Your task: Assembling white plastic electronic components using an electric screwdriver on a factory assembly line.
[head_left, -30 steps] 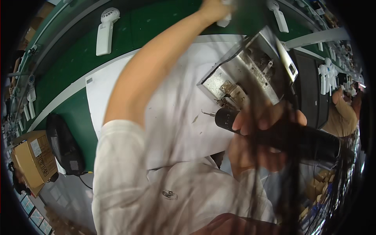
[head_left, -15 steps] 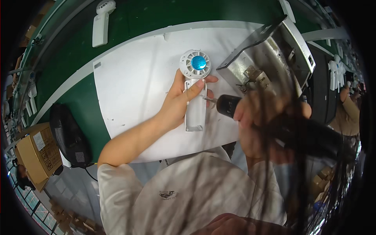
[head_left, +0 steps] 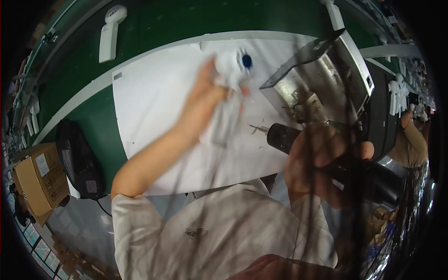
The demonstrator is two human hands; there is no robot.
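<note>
Cardboard box (head_left: 35, 184) at far left, black fan (head_left: 79, 161) beside it by the green belt (head_left: 84, 70). Left hand (head_left: 205, 95) clamped on a blurred white handheld fan (head_left: 231, 70) with blue hub, over the white mat (head_left: 154, 102). Metal fixture (head_left: 317, 79) just right of it. Right hand (head_left: 322, 163) wrapped around a black screwdriver (head_left: 289, 137), tip pointing left above the mat. Hands apart.

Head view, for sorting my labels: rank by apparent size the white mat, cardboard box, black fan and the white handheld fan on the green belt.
1. White rectangular mat
2. Black fan and brown cardboard box: look alike, rim distortion
3. White handheld fan
</note>
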